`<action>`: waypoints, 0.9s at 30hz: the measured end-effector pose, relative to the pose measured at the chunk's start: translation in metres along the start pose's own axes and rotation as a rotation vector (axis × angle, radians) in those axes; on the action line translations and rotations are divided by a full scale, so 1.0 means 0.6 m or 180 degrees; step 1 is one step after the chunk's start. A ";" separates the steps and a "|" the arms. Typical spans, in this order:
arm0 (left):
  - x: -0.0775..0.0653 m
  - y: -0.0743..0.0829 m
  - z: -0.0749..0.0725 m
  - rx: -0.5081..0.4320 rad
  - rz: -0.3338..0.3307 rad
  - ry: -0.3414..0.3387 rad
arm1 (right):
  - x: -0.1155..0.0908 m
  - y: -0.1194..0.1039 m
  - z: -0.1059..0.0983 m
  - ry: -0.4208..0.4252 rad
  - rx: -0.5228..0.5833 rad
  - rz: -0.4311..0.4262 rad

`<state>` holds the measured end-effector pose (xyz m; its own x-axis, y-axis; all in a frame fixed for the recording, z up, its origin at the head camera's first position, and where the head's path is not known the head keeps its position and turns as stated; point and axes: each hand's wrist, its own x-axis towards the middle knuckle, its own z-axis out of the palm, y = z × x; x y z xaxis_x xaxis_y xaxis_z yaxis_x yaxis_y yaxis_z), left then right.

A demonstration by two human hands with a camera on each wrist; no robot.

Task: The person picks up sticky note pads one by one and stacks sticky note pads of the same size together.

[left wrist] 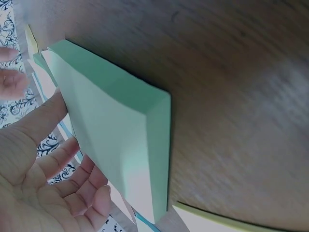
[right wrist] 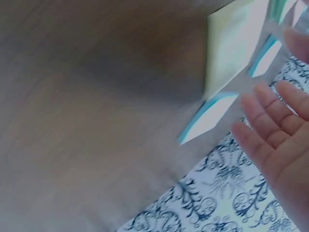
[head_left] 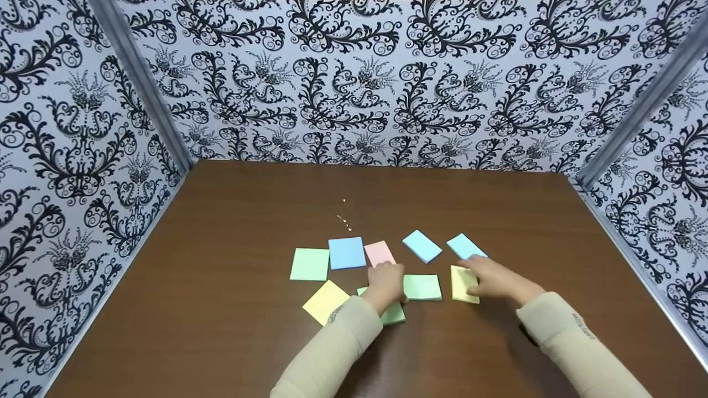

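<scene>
Nearest on the table (head_left: 221,331), partly hidden by the left sleeve (head_left: 332,348), lies a thick green pad (left wrist: 111,130), with a yellow square (head_left: 323,303) just left of it. The thick pad should be light and fairly firm as a block, though its loose-looking sheets might bend or fan; two opposite side edges seem the surest hold, since the top face is likely smooth.

Beyond that pad and to its right sit a small green pad (head_left: 423,287) and, farther right, a yellow pad (head_left: 460,284). This one looks thinner, so it may flex; its long edges offer a place for thumb and fingers. The right hand (head_left: 495,279) is over it, its grip wide, thumb and fingers parted.

The left hand (head_left: 387,282) is just past the thick green pad, fingers loosely curled, nothing visible in its grip; whether a fingertip touches paper cannot be told. Farther beyond the thick pad are a green square (head_left: 310,264) and a blue square (head_left: 347,253) to the left, a partly covered pink pad (head_left: 379,252), and two light-blue pads (head_left: 422,246) to the right.
</scene>
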<state>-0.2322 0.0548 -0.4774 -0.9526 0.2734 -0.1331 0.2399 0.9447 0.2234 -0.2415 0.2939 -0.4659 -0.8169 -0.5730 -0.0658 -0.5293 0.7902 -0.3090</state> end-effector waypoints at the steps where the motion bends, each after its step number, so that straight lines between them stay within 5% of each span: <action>1: 0.000 0.000 0.000 0.0005 0.0002 -0.0009 | -0.006 0.004 0.001 -0.0040 -0.0006 0.0041; 5: 0.000 0.000 0.001 0.0036 0.0000 -0.0025 | -0.020 0.010 0.011 -0.0056 -0.0040 0.0281; 11: 0.000 0.000 0.000 0.0067 0.0000 -0.0002 | -0.014 -0.010 0.035 0.0399 -0.0349 0.0832; 20: -0.003 0.003 -0.003 0.0116 -0.0004 0.0026 | 0.013 -0.040 0.051 0.0322 0.0105 0.1863; 27: -0.003 0.002 -0.003 0.0076 0.0021 0.0035 | 0.019 -0.045 0.050 0.0343 0.0144 0.1598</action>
<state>-0.2306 0.0550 -0.4752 -0.9530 0.2777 -0.1210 0.2505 0.9470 0.2011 -0.2295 0.2596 -0.4866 -0.9880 -0.0980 -0.1193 -0.0574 0.9506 -0.3052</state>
